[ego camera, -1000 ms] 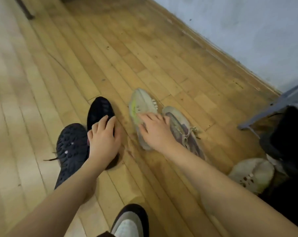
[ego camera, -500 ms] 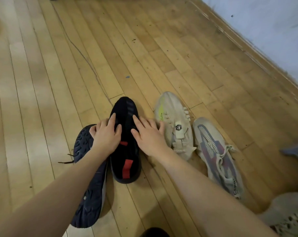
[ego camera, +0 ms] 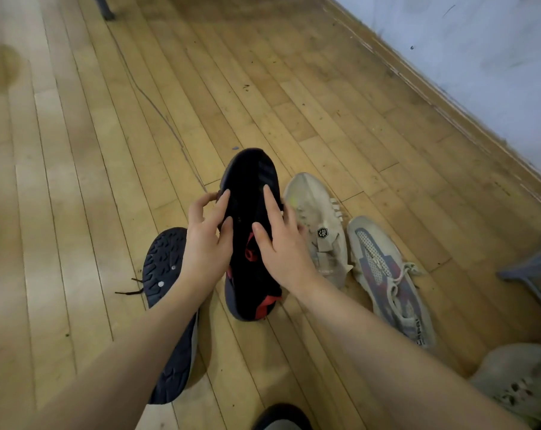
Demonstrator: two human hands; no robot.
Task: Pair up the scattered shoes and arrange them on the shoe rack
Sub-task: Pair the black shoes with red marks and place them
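The left hand [ego camera: 205, 243] lies against the left side of a black knit sneaker with red tabs [ego camera: 250, 234], its fingers spread along the upper and lightly bent at the edge. The right hand [ego camera: 281, 246] presses on the same shoe from the right, index finger stretched out toward the toe and thumb laid across the middle near a red tab. Whether either hand truly clasps the shoe or only rests on it cannot be told. The shoe lies between the two hands, toe pointing away, on the wooden plank floor [ego camera: 107, 150].

Just left of it, partly under the left forearm, a dark navy sneaker [ego camera: 166, 274] lies sole-up, its treaded bottom showing. Touching the black shoe's right side is a cream slip-on sneaker with a small dark badge [ego camera: 318, 218], and beside that a grey mesh sneaker with reddish panels and pale laces [ego camera: 390, 280]. A beige perforated clog [ego camera: 520, 383] sits at the lower right corner.
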